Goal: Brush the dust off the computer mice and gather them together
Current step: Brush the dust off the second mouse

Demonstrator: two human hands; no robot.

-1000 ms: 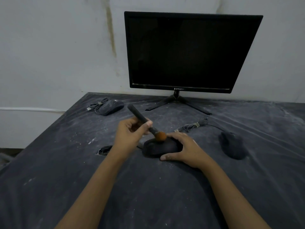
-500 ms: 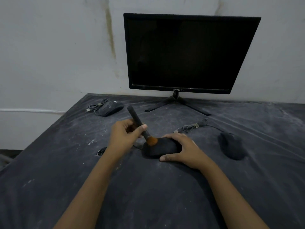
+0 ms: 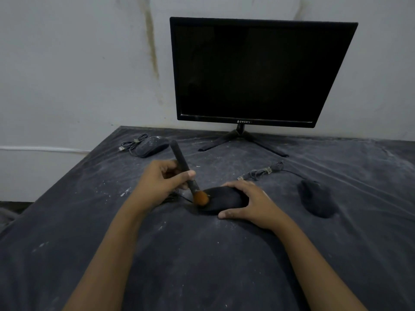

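**Brush on the middle mouse, two more lying apart**

The landmark here is the monitor [image 3: 258, 72], dark and standing on its splayed stand at the back of the table [image 3: 202, 265], which is covered in a dark, dust-streaked cloth.

Far to the left of the monitor's stand, near the table's back-left corner, lies the left mouse [image 3: 151, 146]. Its bundled cable [image 3: 132, 143] sits touching it on the left side, with the plug pointing outward. White dust shows on its shell.

In front of the monitor and a little left of its stand, the left hand [image 3: 161, 182] is curled around the brush [image 3: 187, 173], thumb and fingers pinching the dark handle near its lower end. The handle tilts up and away toward the left mouse. The orange bristles press on the left end of the middle mouse [image 3: 224, 199].

That middle mouse lies straight out in front of the monitor's stand, well forward of it, on the cloth. A thin cable runs from under the bristles toward the left hand. The right hand [image 3: 251, 203] cups the mouse's right end, fingers bent over the far side and thumb laid flat on the cloth along the near side, steadying it.

Behind the right hand, between it and the stand, lies a second bundled cable [image 3: 262, 172]. Its thin lead runs to the right mouse [image 3: 315, 198], which rests in front of the monitor's right half, well apart from the middle mouse.
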